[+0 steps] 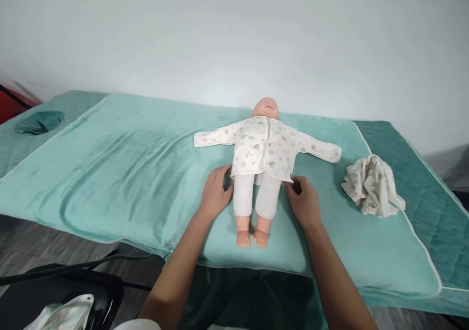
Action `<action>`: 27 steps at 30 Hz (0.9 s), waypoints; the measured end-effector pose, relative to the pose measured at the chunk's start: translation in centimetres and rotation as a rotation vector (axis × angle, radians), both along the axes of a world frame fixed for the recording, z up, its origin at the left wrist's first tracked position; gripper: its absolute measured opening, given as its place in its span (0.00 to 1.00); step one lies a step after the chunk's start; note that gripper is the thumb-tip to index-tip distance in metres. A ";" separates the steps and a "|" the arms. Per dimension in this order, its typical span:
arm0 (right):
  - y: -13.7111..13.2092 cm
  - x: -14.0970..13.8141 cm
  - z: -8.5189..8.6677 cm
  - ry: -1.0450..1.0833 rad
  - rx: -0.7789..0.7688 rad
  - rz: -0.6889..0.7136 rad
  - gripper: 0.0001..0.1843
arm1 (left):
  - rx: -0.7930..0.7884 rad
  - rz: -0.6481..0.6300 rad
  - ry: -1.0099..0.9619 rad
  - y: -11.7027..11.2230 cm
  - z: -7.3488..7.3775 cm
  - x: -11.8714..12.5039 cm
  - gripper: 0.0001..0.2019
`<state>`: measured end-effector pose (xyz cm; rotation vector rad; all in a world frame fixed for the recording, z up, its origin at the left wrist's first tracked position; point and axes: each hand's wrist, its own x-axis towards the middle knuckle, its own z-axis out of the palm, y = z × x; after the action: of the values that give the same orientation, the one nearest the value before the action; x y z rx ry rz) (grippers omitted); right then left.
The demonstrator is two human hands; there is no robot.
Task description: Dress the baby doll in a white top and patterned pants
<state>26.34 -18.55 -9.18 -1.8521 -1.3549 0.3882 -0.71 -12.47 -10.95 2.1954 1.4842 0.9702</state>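
Observation:
On its back lies a baby doll [266, 108] with bare feet, its head toward the wall. It wears white trousers [243, 195] and a white printed baby shirt [252, 144] whose sleeves stretch out to both sides. My left hand [216, 193] rests beside the doll's leg, thumb and fingers apart, with the fingertips at the shirt's lower edge. At the opposite lower corner, my right hand [305, 200] has its thumb and fingertips closed on the shirt's hem. The tips of some fingers on both hands are hidden.
A crumpled printed cloth [372, 186] lies to the right on the green bed cover [120, 174]. The bed has a face hole [40, 122] at the far left. A white wall [220, 42] stands behind. A black chair [98, 283] with cloth on it is at lower left.

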 end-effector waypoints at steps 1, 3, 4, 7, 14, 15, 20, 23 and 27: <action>0.0 0.0 0.0 0.015 -0.006 -0.029 0.15 | 0.000 -0.027 0.001 -0.4 0.0 -0.1 0.29; -0.1 0.0 0.1 0.050 0.015 -0.093 0.13 | 0.007 -0.059 0.007 -0.9 0.0 -0.1 0.33; -0.2 0.0 0.1 0.070 0.030 -0.120 0.13 | 0.012 -0.070 0.012 -1.0 0.0 0.0 0.35; -0.5 0.0 0.2 0.102 0.067 -0.162 0.11 | 0.025 -0.088 0.011 -1.2 0.4 0.7 0.37; -0.6 0.0 0.2 0.002 0.024 -0.206 0.15 | -0.011 -0.141 -0.105 -2.1 1.1 3.4 0.40; -0.6 0.0 0.1 -0.003 0.016 -0.203 0.15 | -0.016 -0.135 -0.122 -2.2 1.0 3.5 0.39; -0.7 0.3 -0.2 -0.059 0.027 -0.189 0.16 | -0.014 -0.066 -0.233 -2.3 0.5 2.9 0.29; -0.7 0.4 -0.3 -0.134 0.055 -0.233 0.19 | -0.001 -0.029 -0.289 -2.5 0.5 2.7 0.22; -0.9 0.4 -0.5 -0.101 0.126 -0.194 0.20 | 0.050 0.000 -0.301 -2.8 0.8 2.8 0.19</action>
<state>26.77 -19.40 -9.67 -1.8976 -1.2220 0.1078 2.12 -15.26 -10.11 1.9742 1.3328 1.2847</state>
